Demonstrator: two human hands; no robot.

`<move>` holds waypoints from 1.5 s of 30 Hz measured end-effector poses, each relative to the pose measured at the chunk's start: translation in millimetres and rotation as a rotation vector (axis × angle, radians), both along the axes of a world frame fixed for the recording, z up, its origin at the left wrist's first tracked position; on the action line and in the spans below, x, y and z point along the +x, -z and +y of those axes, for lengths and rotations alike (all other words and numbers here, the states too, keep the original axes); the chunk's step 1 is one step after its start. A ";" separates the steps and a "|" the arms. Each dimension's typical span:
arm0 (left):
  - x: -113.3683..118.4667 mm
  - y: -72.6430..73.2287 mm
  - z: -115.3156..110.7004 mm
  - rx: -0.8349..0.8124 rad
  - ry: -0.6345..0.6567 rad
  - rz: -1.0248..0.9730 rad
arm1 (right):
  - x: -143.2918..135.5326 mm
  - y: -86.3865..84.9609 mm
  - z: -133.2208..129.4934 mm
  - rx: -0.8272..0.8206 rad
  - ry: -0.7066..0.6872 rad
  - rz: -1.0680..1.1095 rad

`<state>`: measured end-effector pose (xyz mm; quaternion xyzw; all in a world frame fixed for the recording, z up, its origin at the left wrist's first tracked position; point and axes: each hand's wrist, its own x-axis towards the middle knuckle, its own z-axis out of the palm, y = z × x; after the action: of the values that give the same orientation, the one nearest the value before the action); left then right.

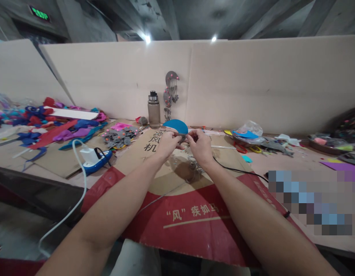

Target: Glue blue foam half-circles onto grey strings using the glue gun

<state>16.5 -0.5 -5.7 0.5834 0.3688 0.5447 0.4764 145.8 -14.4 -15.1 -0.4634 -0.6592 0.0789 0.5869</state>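
Note:
My left hand [168, 145] and my right hand [200, 145] meet over the middle of the cardboard sheet [194, 230]. Pinched between their fingertips is a small grey felt piece [182, 136], mostly covered by the fingers. Behind it lies a blue disc [176, 125]. Under my right hand is a tangle of thin grey cord [194, 165], and a strand runs from it toward the lower left. On the board ahead hangs a grey felt moon ornament [172, 78] with strings and pink pins. I cannot make out how the felt piece joins the cord.
A water bottle [154, 111] stands at the back. To the left are a pile of grey felt pieces [120, 137], a blue power strip [97, 163] with a white cable, and colourful fabric scraps [59, 132]. At right lie a plastic bag [249, 128] and yellow-handled scissors [255, 150].

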 end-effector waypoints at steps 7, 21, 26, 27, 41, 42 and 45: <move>4.4 -1.8 -3.3 -0.137 0.075 -0.163 | 2.6 1.2 1.9 0.025 0.033 -0.036; 3.2 -4.7 -4.0 -0.084 0.072 -0.195 | 4.5 -3.4 -0.6 0.024 0.023 -0.005; 0.8 -7.5 -3.7 -0.076 0.031 -0.208 | 4.3 -2.9 -0.9 0.020 -0.007 0.011; 0.5 -8.2 -4.1 -0.074 0.026 -0.205 | 4.3 -2.9 -0.8 0.015 -0.008 0.018; 2.1 -10.0 -7.8 -0.090 0.029 -0.216 | 4.6 -5.7 0.6 -0.029 0.001 0.092; 2.3 -10.6 -8.4 -0.095 0.024 -0.218 | 4.5 -6.0 0.4 -0.035 -0.001 0.098; 2.5 -12.1 -10.2 -0.097 0.012 -0.230 | 4.2 -6.5 0.4 -0.064 -0.021 0.120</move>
<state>19.0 -10.7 6.4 0.4956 0.3343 0.5866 0.5464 150.0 -14.0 -8.6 -0.4694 -0.6249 0.1336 0.6094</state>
